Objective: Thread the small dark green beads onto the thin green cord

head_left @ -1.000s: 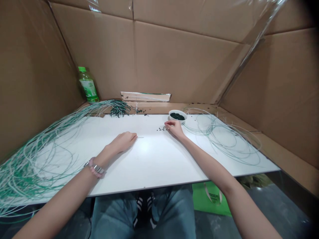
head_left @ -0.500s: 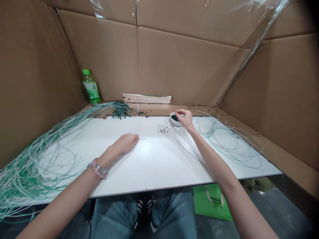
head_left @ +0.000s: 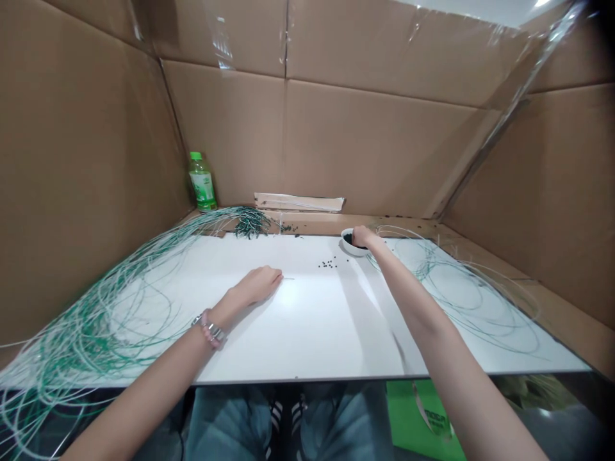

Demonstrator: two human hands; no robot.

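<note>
My left hand (head_left: 262,283) rests on the white table (head_left: 298,333), its fingers pinched on a thin wire (head_left: 289,278) whose short end pokes out to the right. My right hand (head_left: 365,236) reaches into a small white bowl (head_left: 355,250) of tiny dark beads (head_left: 348,239); its fingertips are down in the bowl, hidden behind the hand, so what they hold cannot be seen. Between the two hands, several loose dark beads (head_left: 328,263) lie scattered on the tabletop.
A large bundle of green and white wires (head_left: 106,314) spreads along the left side, with a dark clustered end (head_left: 252,221) at the back. Looser wire coils (head_left: 461,294) lie at right. A green bottle (head_left: 202,184) stands in the back left corner. Cardboard walls (head_left: 360,141) enclose the table.
My right hand has lowered from over the bowl's rim into the bowl. My left hand keeps its pinch on the wire. The whole view has shifted slightly.
</note>
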